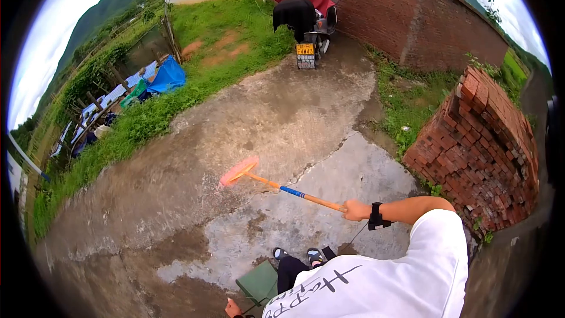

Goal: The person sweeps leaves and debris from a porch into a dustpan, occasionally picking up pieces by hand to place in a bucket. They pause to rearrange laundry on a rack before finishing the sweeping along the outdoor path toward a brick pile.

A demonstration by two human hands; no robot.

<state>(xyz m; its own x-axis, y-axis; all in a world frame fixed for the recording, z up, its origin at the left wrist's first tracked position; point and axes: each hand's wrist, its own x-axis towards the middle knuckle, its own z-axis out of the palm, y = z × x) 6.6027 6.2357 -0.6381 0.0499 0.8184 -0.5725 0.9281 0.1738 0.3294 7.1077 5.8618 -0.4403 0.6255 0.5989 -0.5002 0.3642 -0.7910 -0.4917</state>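
Note:
My right hand (355, 210) is closed around the orange grip of a badminton racket (292, 192), stretched out ahead of me over the concrete. A blue section sits above the grip, and the orange oval head is tilted and smeared by motion. On that wrist is a black strap (376, 217). At the bottom edge my left hand (233, 307) shows only in part. Its visible fingers look extended, with nothing seen in them. Close by it lies a flat green object (259, 281), partly hidden by my body.
Wet, patchy concrete (265, 118) spreads around my feet. A brick stack (479, 153) stands at the right, before a brick wall (382, 17). Farther back is a covered motorbike (306, 9). Grass (141, 121) and a blue tarp (168, 75) line the left.

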